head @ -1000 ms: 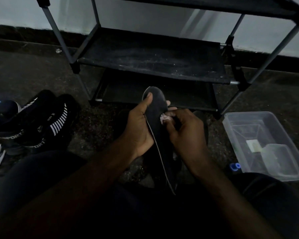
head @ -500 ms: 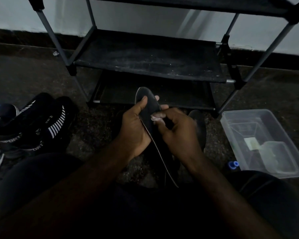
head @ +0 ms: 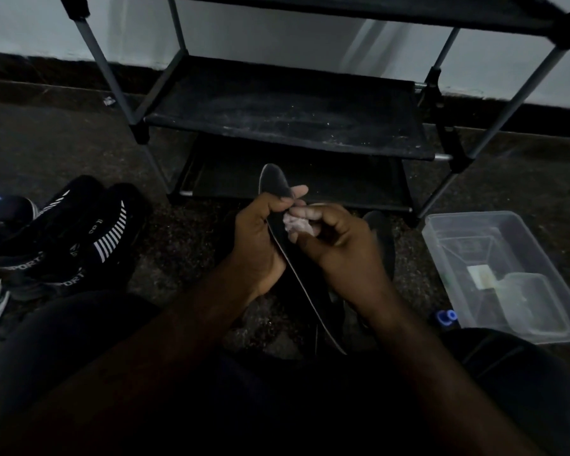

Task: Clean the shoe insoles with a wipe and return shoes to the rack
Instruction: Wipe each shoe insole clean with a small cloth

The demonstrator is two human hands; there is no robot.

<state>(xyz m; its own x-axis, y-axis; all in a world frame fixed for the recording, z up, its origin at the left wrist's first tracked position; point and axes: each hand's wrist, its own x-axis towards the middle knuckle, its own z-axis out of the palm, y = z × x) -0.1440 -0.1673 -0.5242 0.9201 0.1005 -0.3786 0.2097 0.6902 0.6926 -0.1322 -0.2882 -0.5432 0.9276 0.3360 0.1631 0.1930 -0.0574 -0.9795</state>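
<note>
A long black insole [head: 273, 184] stands upright between my hands, its toe end pointing at the rack. My left hand [head: 257, 245] grips its left edge, thumb on the face and fingertips showing behind. My right hand [head: 339, 248] pinches a small crumpled white wipe [head: 295, 225] and presses it against the insole's face. A dark shoe [head: 380, 238] lies on the floor behind my right hand, mostly hidden. The black metal shoe rack [head: 287, 120] stands just beyond, its two lower shelves bare.
A pair of black sport shoes [head: 76, 238] with white stripes sits on the floor at left, more footwear beyond it at the frame edge. A clear plastic tub [head: 507, 274] with a smaller container inside stands at right, a small blue object [head: 446, 317] beside it.
My right hand has slid the wipe a little up and down the insole's face. My left thumb has curled lower on the insole. The insole stays upright in the same place.
</note>
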